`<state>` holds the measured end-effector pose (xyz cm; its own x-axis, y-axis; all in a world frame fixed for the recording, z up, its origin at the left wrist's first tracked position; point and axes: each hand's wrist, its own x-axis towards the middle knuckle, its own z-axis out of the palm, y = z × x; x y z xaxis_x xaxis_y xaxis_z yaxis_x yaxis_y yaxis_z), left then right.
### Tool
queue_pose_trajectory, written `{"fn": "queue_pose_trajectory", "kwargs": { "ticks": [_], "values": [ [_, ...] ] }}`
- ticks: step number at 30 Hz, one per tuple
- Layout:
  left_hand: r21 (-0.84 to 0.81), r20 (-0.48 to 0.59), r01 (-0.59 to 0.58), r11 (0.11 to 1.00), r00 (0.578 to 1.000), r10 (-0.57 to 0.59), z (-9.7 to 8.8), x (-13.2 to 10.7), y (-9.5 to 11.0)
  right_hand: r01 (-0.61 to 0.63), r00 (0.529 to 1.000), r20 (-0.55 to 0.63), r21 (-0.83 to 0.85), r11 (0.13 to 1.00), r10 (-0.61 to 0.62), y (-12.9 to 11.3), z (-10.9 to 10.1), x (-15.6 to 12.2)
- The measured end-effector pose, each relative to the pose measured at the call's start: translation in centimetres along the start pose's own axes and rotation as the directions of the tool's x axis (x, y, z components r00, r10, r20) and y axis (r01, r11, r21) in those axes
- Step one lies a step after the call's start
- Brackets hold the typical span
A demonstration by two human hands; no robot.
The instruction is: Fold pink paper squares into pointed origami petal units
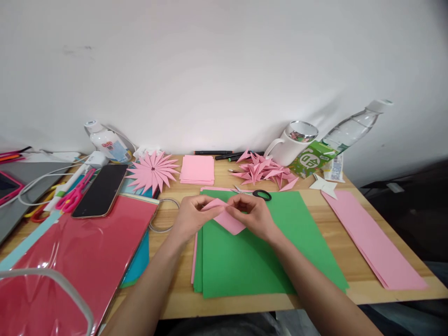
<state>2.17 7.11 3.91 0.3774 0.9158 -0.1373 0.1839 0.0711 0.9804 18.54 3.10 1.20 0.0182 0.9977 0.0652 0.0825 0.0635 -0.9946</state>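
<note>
Hands (192,215) (255,215) pinch folded matte pink paper (229,219) over smooth green sheets (259,252).

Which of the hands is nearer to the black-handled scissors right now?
Right. The right hand lies just in front of the black-handled scissors, close to the handle. The left hand is farther left, across the folded pink paper both hands pinch.

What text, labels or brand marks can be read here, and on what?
"AD": large white letters on the green carton, seen tilted; its smaller print is unreadable.
Label at the foot of the clear bottle: print too small to read.
Label on the white bottle at left: a red mark, blurred.
No print on the pink paper pinched by the left hand and right hand.
Screen of the phone: dark.
</note>
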Motion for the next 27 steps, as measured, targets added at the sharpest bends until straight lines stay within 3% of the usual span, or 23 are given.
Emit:
{"fn": "queue_pose_trajectory", "kwargs": {
  "ticks": [3,8,12,16,20,27],
  "values": [
    [0.060,-0.072,0.003,0.998,0.997,0.001,0.0,0.0,-0.1,0.004,0.999,-0.039,0.030,1.000,-0.003,0.3,0.0,-0.1],
    [-0.188,-0.144,0.072,0.980,0.985,-0.100,0.3,0.0,-0.6,-0.003,0.990,-0.141,0.145,0.989,0.023,0.2,-0.4,0.1],
    [-0.289,-0.115,0.118,0.950,0.981,-0.157,0.5,0.1,-0.8,-0.013,0.983,-0.175,0.207,0.978,0.050,-0.1,-0.4,0.2],
    [-0.112,-0.079,0.059,0.992,0.995,-0.068,0.3,0.2,-0.6,0.041,0.976,-0.217,0.159,0.986,-0.006,-0.1,-0.2,0.1],
    [0.123,-0.037,-0.059,0.991,0.997,0.064,0.1,0.1,0.0,0.086,0.982,-0.172,0.050,0.995,-0.076,0.0,0.0,-0.3],
    [0.268,0.090,0.020,0.963,0.995,-0.045,-0.5,0.1,-0.1,0.090,0.996,-0.031,0.021,0.996,-0.089,-0.3,-0.1,-0.5]
  ]
}}
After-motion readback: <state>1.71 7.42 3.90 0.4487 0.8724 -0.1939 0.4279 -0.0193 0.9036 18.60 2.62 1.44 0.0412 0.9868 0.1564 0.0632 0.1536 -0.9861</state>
